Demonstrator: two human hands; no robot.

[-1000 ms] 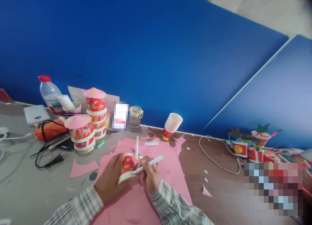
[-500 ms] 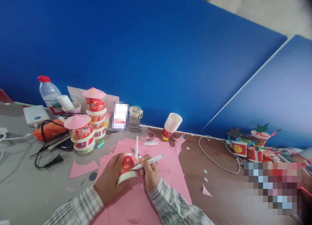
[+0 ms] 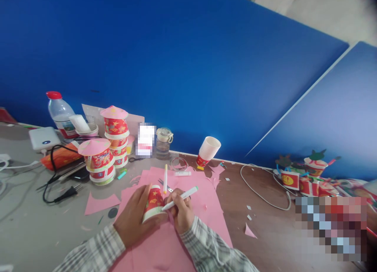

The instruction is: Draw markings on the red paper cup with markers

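Note:
My left hand (image 3: 134,215) is wrapped round a red and white paper cup (image 3: 154,201), which leans upside down or on its side above pink paper (image 3: 206,209). In my right hand (image 3: 182,212) is a white marker (image 3: 185,195) with a green end pointing up and right. Its tip touches the white band near the cup's wide lower rim, where some pale green shows. Just behind the cup a yellow-capped marker (image 3: 165,179) stands out against the paper, beside partly hidden scissors (image 3: 167,187). A white glue tube or marker (image 3: 182,173) lies further back.
Two paper-cup towers with pink cone roofs (image 3: 114,124) (image 3: 97,160) stand at the left. Behind are a bottle (image 3: 60,114), a water jar (image 3: 163,144) and stacked cups (image 3: 208,150). A black plug (image 3: 66,193), paper scraps (image 3: 249,230) and a white cable (image 3: 265,197) lie about.
The marker tip has moved slightly down and right, from the cup's red side to its white rim band. The left hand and cup have barely moved.

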